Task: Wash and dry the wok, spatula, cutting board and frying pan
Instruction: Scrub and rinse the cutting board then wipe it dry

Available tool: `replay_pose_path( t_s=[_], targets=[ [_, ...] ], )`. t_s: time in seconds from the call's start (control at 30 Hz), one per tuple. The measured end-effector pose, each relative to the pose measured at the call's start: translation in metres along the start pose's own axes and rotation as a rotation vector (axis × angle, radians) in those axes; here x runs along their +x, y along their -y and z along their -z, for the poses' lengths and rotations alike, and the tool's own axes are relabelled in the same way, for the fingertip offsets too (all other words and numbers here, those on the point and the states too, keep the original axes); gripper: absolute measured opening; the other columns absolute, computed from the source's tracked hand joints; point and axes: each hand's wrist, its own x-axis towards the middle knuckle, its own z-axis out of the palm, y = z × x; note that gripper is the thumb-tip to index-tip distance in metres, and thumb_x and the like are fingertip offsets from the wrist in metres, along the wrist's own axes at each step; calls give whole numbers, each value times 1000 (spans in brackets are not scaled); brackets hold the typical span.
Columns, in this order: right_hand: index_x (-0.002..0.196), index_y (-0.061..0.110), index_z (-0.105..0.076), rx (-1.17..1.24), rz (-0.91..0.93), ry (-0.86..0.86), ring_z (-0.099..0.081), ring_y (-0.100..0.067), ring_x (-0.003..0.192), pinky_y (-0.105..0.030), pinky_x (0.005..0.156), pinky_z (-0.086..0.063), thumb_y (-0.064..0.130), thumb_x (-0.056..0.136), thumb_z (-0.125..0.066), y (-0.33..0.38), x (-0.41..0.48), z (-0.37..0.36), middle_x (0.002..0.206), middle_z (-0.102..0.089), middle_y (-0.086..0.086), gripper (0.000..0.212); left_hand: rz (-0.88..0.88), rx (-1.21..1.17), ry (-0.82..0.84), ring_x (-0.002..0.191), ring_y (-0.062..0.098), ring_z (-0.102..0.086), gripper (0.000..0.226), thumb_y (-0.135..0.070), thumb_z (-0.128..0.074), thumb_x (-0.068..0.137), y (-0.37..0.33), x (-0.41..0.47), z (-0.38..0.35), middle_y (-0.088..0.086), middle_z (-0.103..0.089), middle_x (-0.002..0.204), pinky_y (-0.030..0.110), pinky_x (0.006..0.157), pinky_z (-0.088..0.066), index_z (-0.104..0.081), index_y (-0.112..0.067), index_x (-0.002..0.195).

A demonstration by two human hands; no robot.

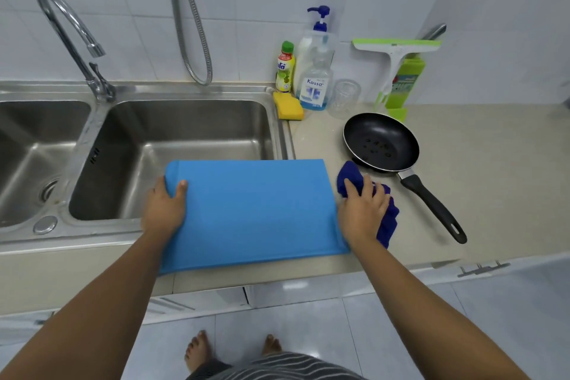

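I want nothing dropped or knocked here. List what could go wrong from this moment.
1. The cutting board lies partly over the sink, and the left hand grips it at one edge only; it may slip into the basin.
2. The right hand, holding the cloth, is close beside the frying pan; a wide wipe could knock it.

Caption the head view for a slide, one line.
Left hand grips a blue cutting board while the right hand holds a dark blue cloth beside a frying pan.

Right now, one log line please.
left hand: grips cutting board edge | right hand: holds blue cloth beside board | frying pan: on counter, droplets inside
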Motion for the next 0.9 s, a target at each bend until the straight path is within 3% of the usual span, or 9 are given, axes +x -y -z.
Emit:
replay_pose_path(
  t_s=[0.07,0.17,0.27,0.37,0.47,0.6,0.67,0.77,0.9],
  targets=[
    [134,19,-57,11,55,0,-40,-37,127,-50,105,-32,16,90,-60,14,-15,-1,148,-43,-11,44,2,-20,-2,113,39,-56,54,-57,-41,95,0,-1,0,15,-58,125,51,94,-45,-48,-17,130],
    [146,19,-39,31,2,109,-40,-28,123,-40,101,-31,33,100,-43,31,-17,-2,147,-42,-2,48,-8,-29,-13,117,39,-54,55,-52,-44,97,-5,-3,2,18,-56,129,49,97,-42,-48,-12,134],
    [152,15,-26,75,-101,204,-37,-28,128,-42,102,-30,48,100,-40,44,-15,-2,148,-41,-5,63,65,-76,-7,124,38,-51,62,-53,-48,96,-11,-8,4,16,-53,137,48,102,-39,-44,-11,141],
    [155,12,-13,160,-201,318,-31,-32,134,-45,105,-31,54,96,-46,57,-16,-2,153,-31,-9,79,135,-111,3,111,38,-59,61,-64,-48,89,-9,-9,5,13,-63,119,47,95,-45,-56,-13,124],
    [150,14,-24,288,-330,397,-31,-34,133,-46,102,-36,52,89,-61,59,-2,4,149,-32,-11,82,197,-116,20,109,38,-59,64,-66,-48,89,-9,-6,8,13,-65,117,44,92,-45,-59,-12,121],
    [143,20,-34,512,-384,483,-35,-32,130,-39,84,-37,48,79,-75,46,14,10,142,-40,-10,81,188,-203,54,98,33,-61,58,-61,-53,90,-8,0,11,13,-66,112,39,83,-46,-61,-10,117],
    [140,22,-35,577,-393,460,-40,-31,125,-37,82,-39,45,77,-78,43,12,9,138,-44,-7,80,180,-220,69,93,31,-61,56,-60,-53,90,-13,4,18,12,-67,110,39,83,-47,-62,-11,117],
    [128,21,-40,749,-468,414,-55,-26,106,-40,82,-50,37,73,-82,43,5,8,130,-49,-7,71,109,-207,72,101,33,-62,52,-56,-56,91,-32,15,28,9,-67,111,37,84,-45,-62,-12,119],
    [114,19,-44,877,-516,292,-58,-20,94,-32,67,-46,32,73,-83,39,-3,19,121,-53,-6,58,5,-206,135,91,28,-63,49,-56,-57,89,-64,40,35,4,-67,103,38,86,-49,-64,-14,112]
  ],
)
